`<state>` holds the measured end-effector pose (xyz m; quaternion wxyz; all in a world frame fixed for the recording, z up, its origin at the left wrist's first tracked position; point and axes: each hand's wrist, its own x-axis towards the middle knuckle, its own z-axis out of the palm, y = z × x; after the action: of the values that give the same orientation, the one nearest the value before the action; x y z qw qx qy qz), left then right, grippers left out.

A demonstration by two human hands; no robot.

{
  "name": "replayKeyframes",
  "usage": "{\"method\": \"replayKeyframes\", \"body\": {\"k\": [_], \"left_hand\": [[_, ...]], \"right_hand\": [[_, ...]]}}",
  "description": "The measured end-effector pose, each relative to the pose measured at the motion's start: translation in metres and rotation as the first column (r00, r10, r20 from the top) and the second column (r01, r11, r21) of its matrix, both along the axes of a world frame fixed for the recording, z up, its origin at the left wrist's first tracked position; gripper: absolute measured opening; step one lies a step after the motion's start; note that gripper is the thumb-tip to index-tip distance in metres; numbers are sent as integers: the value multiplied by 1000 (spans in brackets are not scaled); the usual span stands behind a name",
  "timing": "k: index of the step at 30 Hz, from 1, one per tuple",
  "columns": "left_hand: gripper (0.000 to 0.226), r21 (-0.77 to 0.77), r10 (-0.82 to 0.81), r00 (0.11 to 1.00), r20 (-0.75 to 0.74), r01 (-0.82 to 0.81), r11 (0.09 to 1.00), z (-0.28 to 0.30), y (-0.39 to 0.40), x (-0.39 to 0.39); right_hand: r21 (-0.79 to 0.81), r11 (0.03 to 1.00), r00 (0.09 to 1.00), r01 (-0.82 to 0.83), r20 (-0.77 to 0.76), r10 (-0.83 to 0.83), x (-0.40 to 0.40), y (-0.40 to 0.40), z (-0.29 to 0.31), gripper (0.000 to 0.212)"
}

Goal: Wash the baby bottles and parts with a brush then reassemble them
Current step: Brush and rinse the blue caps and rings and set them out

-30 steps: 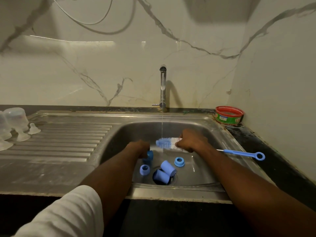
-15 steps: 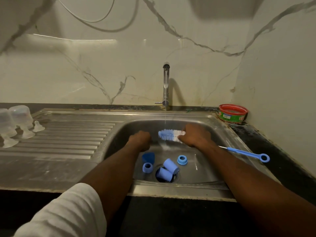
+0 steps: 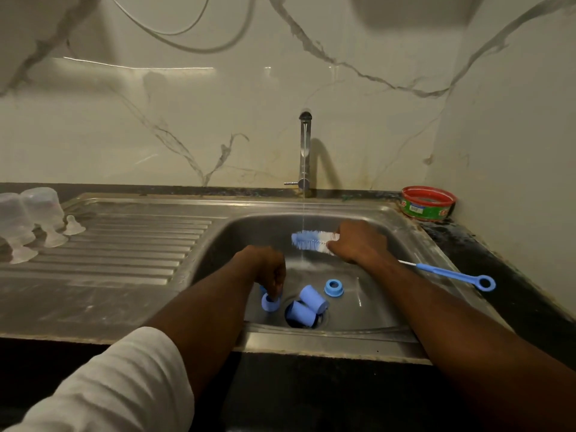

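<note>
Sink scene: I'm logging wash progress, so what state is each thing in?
Tap: running.
Brush: held by right hand, bristles under the stream.
Left hand: pinching a blue ring.
Second ring: loose in basin.
Two blue caps: lying over drain.
Clear bottles: upturned on drainboard.

Bottle brush [image 3: 314, 240]: bristles blue at tip, white nearer handle; handle blue with ring end. Screw rings [image 3: 333, 287] in sink: light blue. Two caps [image 3: 312, 298] at drain: same light blue. Sink [image 3: 124, 275]: grey steel, ribbed drainboard. Tap [image 3: 304, 154]: silver. Wall [image 3: 187, 120]: cream marble, grey veining. Counter [image 3: 498, 260]: black. Round tub [image 3: 427, 203]: red rim, green side. Bottles [image 3: 28, 213] on drainboard: clear, frosted. Sleeve [image 3: 103, 385]: white.
</note>
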<state>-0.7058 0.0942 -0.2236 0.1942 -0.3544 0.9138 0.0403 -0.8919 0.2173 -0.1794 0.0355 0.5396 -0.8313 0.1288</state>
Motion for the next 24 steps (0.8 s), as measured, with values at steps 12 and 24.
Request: {"method": "replayKeyframes", "body": {"k": [12,24], "left_hand": [[53,-136,-38,973,229,71,988,-2,19,-17],[34,126,168,923,-346,-132,983,2,-4,0]], "right_hand": [[41,999,999,20,36,-22,3,7,3,28],[6,999,997,53,58,-54,1,13,8,32]]}}
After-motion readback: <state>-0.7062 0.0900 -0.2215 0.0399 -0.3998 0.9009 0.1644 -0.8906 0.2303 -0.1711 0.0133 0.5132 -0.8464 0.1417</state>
